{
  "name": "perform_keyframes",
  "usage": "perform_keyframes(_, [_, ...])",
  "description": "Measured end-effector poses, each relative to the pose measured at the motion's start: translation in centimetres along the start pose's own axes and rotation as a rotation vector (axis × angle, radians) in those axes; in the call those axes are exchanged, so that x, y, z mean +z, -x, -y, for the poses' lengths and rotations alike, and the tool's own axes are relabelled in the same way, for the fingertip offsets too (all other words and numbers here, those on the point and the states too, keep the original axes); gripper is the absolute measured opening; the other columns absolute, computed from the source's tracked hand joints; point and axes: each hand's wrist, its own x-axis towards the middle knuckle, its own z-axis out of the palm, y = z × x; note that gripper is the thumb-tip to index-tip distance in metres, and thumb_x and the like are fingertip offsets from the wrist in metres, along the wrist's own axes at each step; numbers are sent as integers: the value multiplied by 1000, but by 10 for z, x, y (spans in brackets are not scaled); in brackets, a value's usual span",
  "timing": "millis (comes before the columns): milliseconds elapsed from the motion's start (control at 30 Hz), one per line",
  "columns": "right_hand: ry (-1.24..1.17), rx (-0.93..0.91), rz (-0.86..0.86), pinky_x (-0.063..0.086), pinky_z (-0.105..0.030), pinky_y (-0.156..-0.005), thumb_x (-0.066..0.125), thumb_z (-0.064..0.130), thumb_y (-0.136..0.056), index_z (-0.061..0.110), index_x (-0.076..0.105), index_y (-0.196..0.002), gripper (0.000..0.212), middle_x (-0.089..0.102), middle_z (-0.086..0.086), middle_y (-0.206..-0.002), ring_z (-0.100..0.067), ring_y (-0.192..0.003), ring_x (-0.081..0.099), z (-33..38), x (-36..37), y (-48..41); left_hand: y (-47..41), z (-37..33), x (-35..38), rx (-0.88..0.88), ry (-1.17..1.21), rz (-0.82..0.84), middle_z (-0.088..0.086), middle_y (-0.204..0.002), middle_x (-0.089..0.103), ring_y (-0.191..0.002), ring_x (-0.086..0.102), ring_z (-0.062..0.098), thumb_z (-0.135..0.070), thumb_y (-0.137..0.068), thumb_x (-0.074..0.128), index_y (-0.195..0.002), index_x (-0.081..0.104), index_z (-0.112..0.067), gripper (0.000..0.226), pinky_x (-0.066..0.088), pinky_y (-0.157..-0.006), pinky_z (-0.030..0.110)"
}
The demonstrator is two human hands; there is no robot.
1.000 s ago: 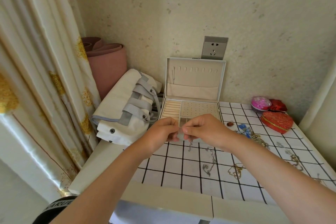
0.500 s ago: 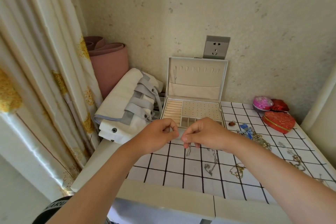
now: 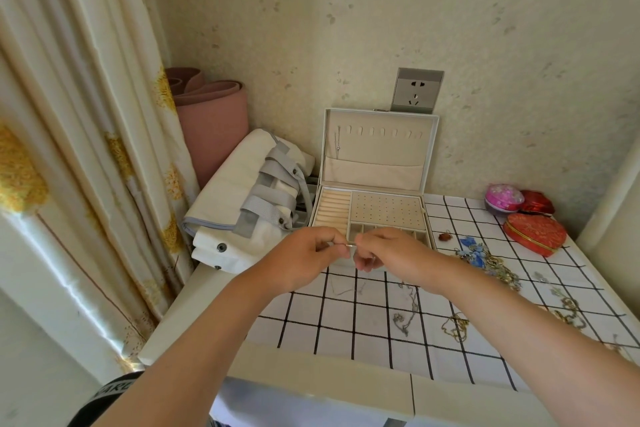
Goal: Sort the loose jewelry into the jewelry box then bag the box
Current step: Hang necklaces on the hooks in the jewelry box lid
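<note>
Head view: hands curled; left hand point(image 3: 304, 262), right hand point(image 3: 398, 255) pinch thin silver chain point(image 3: 350, 245) before jewelry box point(image 3: 379, 163).

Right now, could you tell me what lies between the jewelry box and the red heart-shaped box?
In the head view, a small brown trinket and a blue ornament lie on the checked cloth between the jewelry box and the heart-shaped box.

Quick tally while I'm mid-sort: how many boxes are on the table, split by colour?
White: 1, the open jewelry box
Red: 2, the heart-shaped box and the smaller box behind it
Pink: 1, the round box
Total: 4
</note>
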Motion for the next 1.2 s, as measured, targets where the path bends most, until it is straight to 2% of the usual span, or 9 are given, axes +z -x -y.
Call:
perform_keyframes(100, [-119,11,-24,53,-40,-99,46,40,-103,25,50,-47,59,68,1,-73,-15,-77,63,1,-3,-2,-2,6,-4,-94,-54,-28,-13,-50,34,-50,32,8,-26,-100,51,-85,67,-22,23,31,-53,26])
perform_keyframes(333, [-469,-4,29,50,-54,-93,48,27,-102,9,58,-73,35,43,-2,-52,-25,-56,52,1,-20,1,3,14,-11,-318,-384,96,-13,-69,50,-58,43,4,-22,-100,43,-85,61,-22,24,33,-55,22])
perform_keyframes(400, [-522,21,63,53,-50,-81,48,28,-101,9,62,-79,32,44,-3,-55,-22,-51,46,1,-25,2,4,15,-11,-356,-414,119,-11,-75,53,-65,47,5,-21,-100,41,-86,60,-22,24,35,-58,21])
perform_keyframes(567, [-407,14,72,45,-34,-58,47,21,-101,10,65,-86,26,55,-6,-68,-16,-48,41,3,-32,5,3,12,2,-357,-592,212,-3,-100,65,-89,60,14,-25,-99,44,-97,66,-22,22,52,-79,28])
perform_keyframes(667, [-280,22,64,43,-30,-52,48,21,-103,12,67,-88,25,54,-4,-66,-16,-50,43,4,-28,5,2,7,11,-249,-727,87,-5,-119,61,-108,58,16,-29,-97,52,-115,65,-24,22,50,-92,33])
perform_keyframes(800, [-142,28,96,39,-28,-48,47,24,-104,13,67,-90,27,53,-2,-66,-15,-48,45,8,-21,7,-10,-4,25,-26,-220,-115,-10,-125,62,-119,55,5,-12,-96,53,-125,59,-26,33,44,-104,29])
perform_keyframes(967, [-175,19,76,36,-26,-45,44,26,-106,11,60,-88,28,57,-6,-63,-17,-45,46,14,-21,8,-25,-25,35,-113,345,-71,2,-90,68,-85,67,11,7,-92,44,-113,61,-15,35,53,-84,31])
perform_keyframes(1033, [-171,19,73,37,-27,-46,45,24,-105,11,61,-86,28,57,-6,-64,-17,-45,46,14,-25,9,-30,-28,30,-149,289,-41,-5,-82,66,-74,60,4,-1,-91,47,-105,65,-15,27,48,-77,27])
perform_keyframes(1200, [-171,18,60,41,-29,-48,49,25,-102,10,67,-85,30,56,-4,-60,-18,-47,48,18,-37,13,-35,-44,12,-135,125,-17,-14,-84,71,-87,64,1,-13,-91,56,-96,72,-14,17,45,-83,27])
